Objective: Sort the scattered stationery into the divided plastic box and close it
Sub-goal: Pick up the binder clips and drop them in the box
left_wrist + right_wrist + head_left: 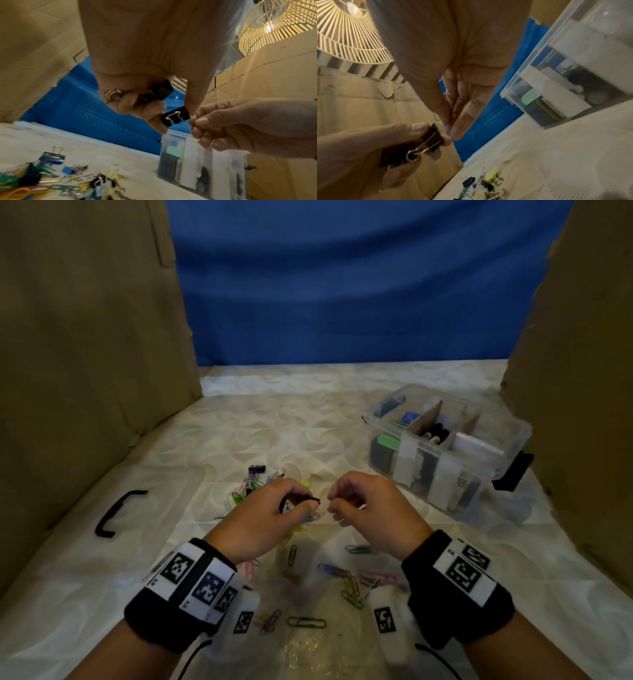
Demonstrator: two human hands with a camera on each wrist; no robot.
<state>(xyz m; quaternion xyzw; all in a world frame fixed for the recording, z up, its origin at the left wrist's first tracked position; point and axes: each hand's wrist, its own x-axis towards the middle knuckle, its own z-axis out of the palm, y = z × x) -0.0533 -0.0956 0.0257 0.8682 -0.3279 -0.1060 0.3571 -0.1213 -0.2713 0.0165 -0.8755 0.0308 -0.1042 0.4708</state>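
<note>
Two black binder clips (175,118) are held in the left hand (265,517) — one pinched between thumb and fingertips, a second (160,90) tucked further back against the curled fingers, as the left wrist view shows. The right hand (371,508) is raised just beside the left, fingers curled inward with the tips close to the pinched clip; whether anything is gripped by it cannot be told, though a thin pale sliver shows at its fingers in the head view. Both hands are held above the tabletop (308,419), which is covered by a pale patterned cloth. The divided plastic box (445,450) is seen at about 2 o'clock from the hands, lid off, its cardboard dividers separating dark and white stationery; a mint-green item (388,440) lies in its nearest left compartment. A heap of binder clips (260,477) — black, blue, yellow and green — lies at 11 o'clock just beyond the left hand. Coloured paper clips (339,577) are scattered at 6 o'clock, between the two wrists. A black curved handle-like piece (116,513) lies well apart at 9 o'clock, and another black part (512,470) rests against the box's right end. Cardboard walls (85,337) stand to both sides, with a blue backdrop (342,285) at 12 o'clock.
</note>
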